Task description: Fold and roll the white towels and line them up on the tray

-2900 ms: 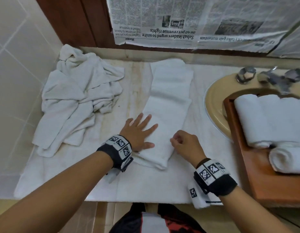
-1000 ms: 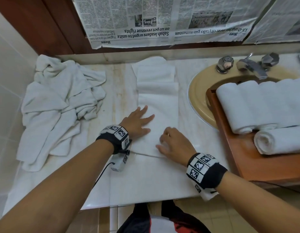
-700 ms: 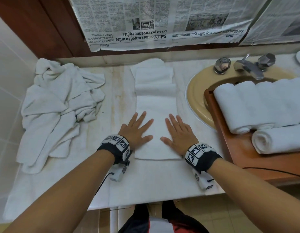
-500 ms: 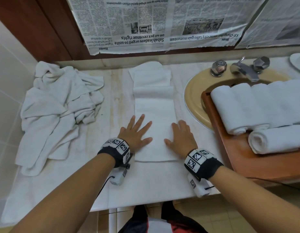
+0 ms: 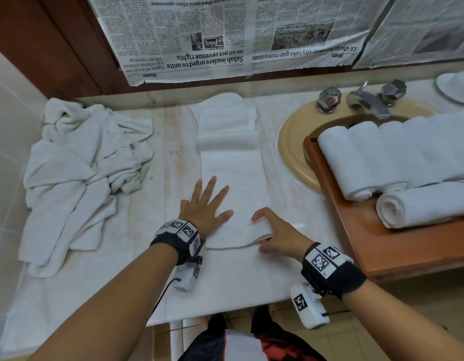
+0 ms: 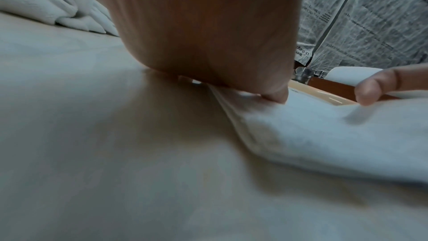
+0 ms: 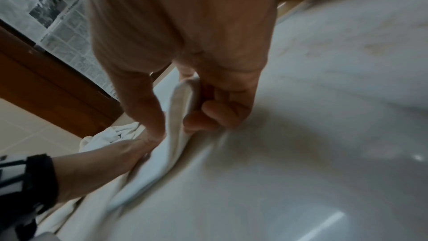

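Towel (image 5: 233, 183): white, folded long strip | near corner lifted | right hand (image 5: 276, 237)

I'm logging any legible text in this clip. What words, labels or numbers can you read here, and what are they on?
All on the newspaper hung upside down on the wall:
"Sabah leaders urged to unite on 40 pct revenue rights"
"Higher oil prices not a guarantee to boost Sabah's revenue"
"KK-Changchun sister-city talks gain momentum"
"Home", twice, as a section label
Body columns, top headline and photo captions: too small to read.
Wrist bands: square code patterns only, no words.
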`<control>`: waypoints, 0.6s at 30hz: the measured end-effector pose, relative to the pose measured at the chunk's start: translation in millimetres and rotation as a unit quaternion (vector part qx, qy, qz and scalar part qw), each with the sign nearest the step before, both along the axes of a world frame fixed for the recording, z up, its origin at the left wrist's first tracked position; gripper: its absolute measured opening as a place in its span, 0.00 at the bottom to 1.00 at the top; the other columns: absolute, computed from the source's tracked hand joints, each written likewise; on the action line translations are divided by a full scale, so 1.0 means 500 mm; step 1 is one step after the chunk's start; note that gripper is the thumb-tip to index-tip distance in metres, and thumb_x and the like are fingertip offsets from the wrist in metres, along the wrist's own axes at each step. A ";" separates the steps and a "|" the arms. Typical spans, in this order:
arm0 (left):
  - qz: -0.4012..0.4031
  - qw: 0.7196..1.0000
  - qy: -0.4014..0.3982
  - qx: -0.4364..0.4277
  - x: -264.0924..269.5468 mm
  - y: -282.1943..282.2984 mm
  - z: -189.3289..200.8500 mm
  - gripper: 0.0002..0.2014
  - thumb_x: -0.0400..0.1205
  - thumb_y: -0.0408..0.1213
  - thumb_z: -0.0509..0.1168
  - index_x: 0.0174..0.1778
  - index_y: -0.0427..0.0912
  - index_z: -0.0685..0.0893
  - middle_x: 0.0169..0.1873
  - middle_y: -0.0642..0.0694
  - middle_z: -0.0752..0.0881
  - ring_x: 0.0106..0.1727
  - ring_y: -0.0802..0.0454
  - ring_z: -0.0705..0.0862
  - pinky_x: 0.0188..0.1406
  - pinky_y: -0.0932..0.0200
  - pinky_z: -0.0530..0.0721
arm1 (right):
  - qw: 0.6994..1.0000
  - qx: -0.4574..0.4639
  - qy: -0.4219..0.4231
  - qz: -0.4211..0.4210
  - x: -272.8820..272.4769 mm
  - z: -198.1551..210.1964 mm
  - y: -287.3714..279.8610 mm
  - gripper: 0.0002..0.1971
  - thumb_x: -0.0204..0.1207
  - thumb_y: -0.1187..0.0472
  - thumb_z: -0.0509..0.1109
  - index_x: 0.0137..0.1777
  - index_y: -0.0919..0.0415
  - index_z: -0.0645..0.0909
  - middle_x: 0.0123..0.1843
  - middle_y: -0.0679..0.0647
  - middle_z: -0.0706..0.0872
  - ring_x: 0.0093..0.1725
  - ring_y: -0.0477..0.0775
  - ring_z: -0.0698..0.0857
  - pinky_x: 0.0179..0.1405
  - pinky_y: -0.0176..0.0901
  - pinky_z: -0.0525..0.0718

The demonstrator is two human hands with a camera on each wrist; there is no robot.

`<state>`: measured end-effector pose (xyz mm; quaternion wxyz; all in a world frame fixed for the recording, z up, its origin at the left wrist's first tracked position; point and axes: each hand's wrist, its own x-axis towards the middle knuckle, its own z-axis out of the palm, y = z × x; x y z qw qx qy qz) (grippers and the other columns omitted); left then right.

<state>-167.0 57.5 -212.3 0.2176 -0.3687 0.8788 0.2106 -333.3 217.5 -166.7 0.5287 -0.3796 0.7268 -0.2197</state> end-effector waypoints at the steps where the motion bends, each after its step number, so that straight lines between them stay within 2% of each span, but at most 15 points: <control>1: -0.001 1.000 0.001 0.000 0.000 0.000 -0.001 0.35 0.81 0.71 0.40 0.79 0.70 0.31 0.73 0.63 0.18 0.80 0.49 0.23 0.77 0.30 0.53 | 1.000 -0.007 0.021 0.017 -0.002 -0.005 0.002 0.27 0.64 0.76 0.68 0.57 0.46 0.71 0.43 0.58 0.79 0.35 0.53 0.78 0.27 0.36 0.76; 4: -0.002 1.000 0.005 -0.007 0.001 -0.001 -0.007 0.35 0.81 0.71 0.41 0.80 0.69 0.32 0.74 0.63 0.18 0.81 0.49 0.24 0.77 0.31 0.54 | 0.994 -0.043 0.103 0.011 -0.002 -0.021 0.001 0.20 0.67 0.76 0.64 0.50 0.50 0.74 0.42 0.52 0.78 0.39 0.52 0.77 0.28 0.27 0.72; 6: 0.001 1.000 0.014 -0.012 0.003 -0.001 -0.010 0.35 0.81 0.71 0.41 0.80 0.69 0.33 0.75 0.62 0.19 0.81 0.50 0.24 0.76 0.32 0.55 | 0.985 -0.071 0.153 0.017 -0.002 -0.030 -0.002 0.14 0.70 0.73 0.67 0.46 0.52 0.77 0.39 0.50 0.77 0.38 0.50 0.76 0.31 0.27 0.70; 8: 0.020 0.999 0.033 -0.021 0.007 0.000 -0.016 0.34 0.81 0.70 0.41 0.81 0.70 0.35 0.77 0.61 0.21 0.82 0.52 0.26 0.75 0.33 0.55 | 0.976 -0.104 0.187 0.034 -0.004 -0.040 -0.002 0.09 0.71 0.71 0.69 0.44 0.56 0.83 0.40 0.50 0.75 0.39 0.50 0.76 0.35 0.31 0.68; 11: 0.111 0.991 0.061 -0.053 0.017 0.001 -0.022 0.30 0.85 0.64 0.41 0.82 0.67 0.38 0.82 0.56 0.29 0.84 0.52 0.31 0.74 0.36 0.57 | 0.971 -0.138 0.193 0.014 -0.010 -0.050 0.007 0.03 0.72 0.67 0.73 0.42 0.59 0.87 0.43 0.47 0.72 0.37 0.43 0.74 0.37 0.28 0.67; 13: 0.164 0.982 0.067 -0.062 0.020 0.002 -0.016 0.29 0.87 0.58 0.42 0.84 0.62 0.41 0.84 0.53 0.34 0.85 0.50 0.35 0.75 0.36 0.57 | 0.964 -0.152 0.220 0.012 -0.012 -0.055 0.010 0.01 0.73 0.63 0.75 0.42 0.58 0.88 0.47 0.47 0.72 0.43 0.43 0.74 0.39 0.26 0.67; 16: 0.188 0.976 0.093 -0.060 0.012 0.015 0.009 0.28 0.88 0.54 0.46 0.85 0.53 0.53 0.86 0.47 0.42 0.85 0.46 0.42 0.78 0.40 0.53 | 0.946 -0.157 0.280 0.051 -0.009 -0.053 0.005 0.02 0.73 0.62 0.75 0.43 0.59 0.88 0.50 0.48 0.73 0.51 0.48 0.71 0.43 0.32 0.69; 18: 0.138 0.974 0.165 -0.067 0.008 0.037 0.020 0.30 0.83 0.62 0.49 0.80 0.52 0.67 0.84 0.46 0.54 0.83 0.45 0.53 0.76 0.41 0.56 | 0.941 -0.149 0.294 0.078 -0.007 -0.048 -0.002 0.03 0.75 0.63 0.73 0.44 0.63 0.86 0.51 0.50 0.75 0.53 0.50 0.72 0.45 0.36 0.70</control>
